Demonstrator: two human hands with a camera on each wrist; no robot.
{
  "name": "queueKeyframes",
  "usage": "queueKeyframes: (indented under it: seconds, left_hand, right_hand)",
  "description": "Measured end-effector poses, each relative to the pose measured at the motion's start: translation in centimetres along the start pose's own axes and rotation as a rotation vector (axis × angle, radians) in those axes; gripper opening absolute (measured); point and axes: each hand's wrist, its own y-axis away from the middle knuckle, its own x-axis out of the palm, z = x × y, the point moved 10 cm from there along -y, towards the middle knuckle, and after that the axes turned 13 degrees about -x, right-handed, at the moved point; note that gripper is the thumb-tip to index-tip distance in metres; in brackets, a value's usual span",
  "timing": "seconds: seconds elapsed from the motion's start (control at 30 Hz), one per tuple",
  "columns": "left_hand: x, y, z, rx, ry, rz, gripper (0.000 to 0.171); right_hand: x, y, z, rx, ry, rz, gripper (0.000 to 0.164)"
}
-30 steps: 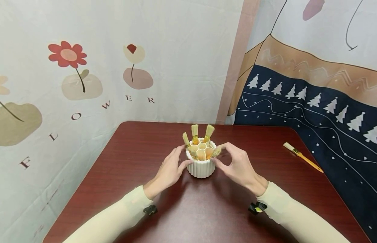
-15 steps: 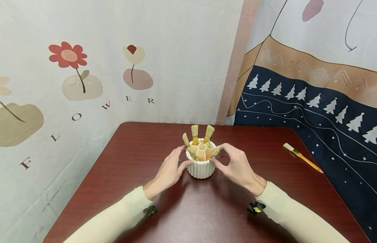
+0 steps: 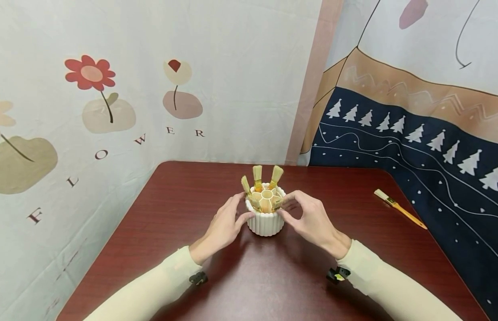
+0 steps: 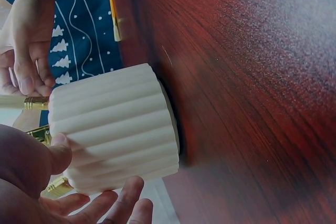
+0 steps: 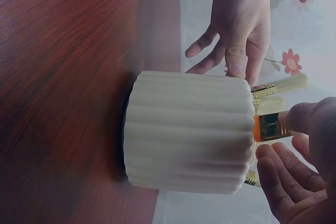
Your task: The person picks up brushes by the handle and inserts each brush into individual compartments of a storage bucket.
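Observation:
A white ribbed brush holder (image 3: 266, 225) with flower-shaped dividers stands upright on the table. Several paintbrushes sit in it bristles up, one of them a brush (image 3: 257, 174) at its back. My left hand (image 3: 223, 227) holds the holder's left side, thumb on the front near the rim and fingers round the side, as the left wrist view shows. At the right side of the rim, my right hand (image 3: 313, 218) pinches another paintbrush (image 5: 270, 126) by its metal ferrule; its orange handle goes down into the holder, the lower part hidden.
One more paintbrush (image 3: 400, 208) with a yellow-orange handle lies near the right edge of the dark red table (image 3: 184, 196). Behind stand a flower-printed cloth (image 3: 240, 67) and, to the right, a navy cloth (image 3: 365, 138) with white trees.
The right hand's paintbrush has shifted left, its bristles now closer in over the holder's rim. The left hand and the holder have stayed in place.

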Motion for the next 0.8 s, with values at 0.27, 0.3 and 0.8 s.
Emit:
queueKeyframes:
  seconds: [0.27, 0.3, 0.8]
  left_hand:
    - [-0.01, 0.05, -0.01, 0.000, -0.002, -0.002, 0.062]
    - [-0.02, 0.05, -0.03, 0.000, -0.002, -0.003, 0.062]
    - [0.02, -0.03, 0.00, -0.024, -0.002, 0.024, 0.065]
  right_hand:
    - [0.00, 0.20, 0.14, -0.003, 0.023, -0.001, 0.036]
    - [-0.01, 0.24, 0.14, -0.004, 0.028, -0.002, 0.036]
    - [-0.12, 0.69, -0.11, 0.016, 0.048, -0.024, 0.037]
